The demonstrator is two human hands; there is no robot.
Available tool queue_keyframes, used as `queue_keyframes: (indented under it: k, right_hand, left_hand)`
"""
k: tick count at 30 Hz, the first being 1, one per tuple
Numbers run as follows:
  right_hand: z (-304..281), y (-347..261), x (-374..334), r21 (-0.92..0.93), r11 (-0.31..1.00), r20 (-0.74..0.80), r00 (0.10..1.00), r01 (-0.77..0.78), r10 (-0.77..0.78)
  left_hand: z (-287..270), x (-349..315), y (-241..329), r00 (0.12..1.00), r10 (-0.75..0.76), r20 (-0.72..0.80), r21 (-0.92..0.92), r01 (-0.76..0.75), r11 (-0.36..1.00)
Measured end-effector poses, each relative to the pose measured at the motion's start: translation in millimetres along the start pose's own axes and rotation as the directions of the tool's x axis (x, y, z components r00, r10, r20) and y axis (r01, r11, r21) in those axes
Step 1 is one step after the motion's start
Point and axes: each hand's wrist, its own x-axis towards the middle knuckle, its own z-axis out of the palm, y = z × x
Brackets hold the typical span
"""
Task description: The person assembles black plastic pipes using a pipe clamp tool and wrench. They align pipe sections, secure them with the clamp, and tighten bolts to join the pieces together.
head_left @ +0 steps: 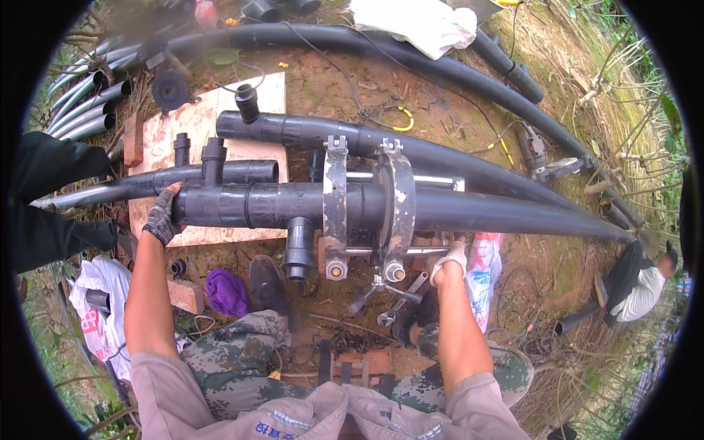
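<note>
A thick black plastic pipe [499,213] lies across in front of me, with a tee fitting [299,249] whose branch points toward me. My left hand [162,216], in a dark grey glove, grips the pipe's left end. A worn metal clamp frame with two rings, a left one [335,198] and a right one [398,198], encircles the pipe. Steel rods join the rings. My right hand [449,262], in a white glove, is closed at the right end of the frame's near rod; its fingertips are partly hidden. Below the rings, a wrench [402,299] lies near my foot.
Behind lie another black pipe with branch fittings [293,126] and a wooden board [260,99]. A power tool [533,150] rests at right. Bricks [187,297], a purple cloth [227,291] and plastic bags [99,282] lie nearby. One person stands at left; another person [639,293] sits far right.
</note>
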Motion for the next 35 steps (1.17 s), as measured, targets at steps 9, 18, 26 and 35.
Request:
queue_keyframes:
  k: [9, 18, 26, 35]
  right_hand:
    - [1.7, 3.1, -8.9, -0.210, 0.976, -0.050, 0.996, 0.061, -0.073]
    - [-0.5, 0.7, -6.0, -0.248, 0.969, -0.055, 0.998, 0.003, -0.017]
    - [0.0, -5.2, -52.5, -0.441, 0.897, -0.169, 0.983, -0.013, -0.069]
    - [23.5, -9.0, -131.0, -0.486, 0.005, 0.601, 0.339, 0.874, -0.724]
  left_hand:
    - [11.0, -20.8, 5.3, 0.999, 0.022, 0.027, 0.096, -0.025, 0.995]
    - [24.0, -37.6, 17.6, 0.997, 0.018, -0.071, 0.083, -0.013, 0.996]
    - [29.1, -32.4, 23.2, 0.994, 0.062, -0.085, 0.130, -0.051, 0.990]
    - [34.2, -41.9, 22.6, 0.995, 0.056, -0.083, 0.130, -0.045, 0.991]
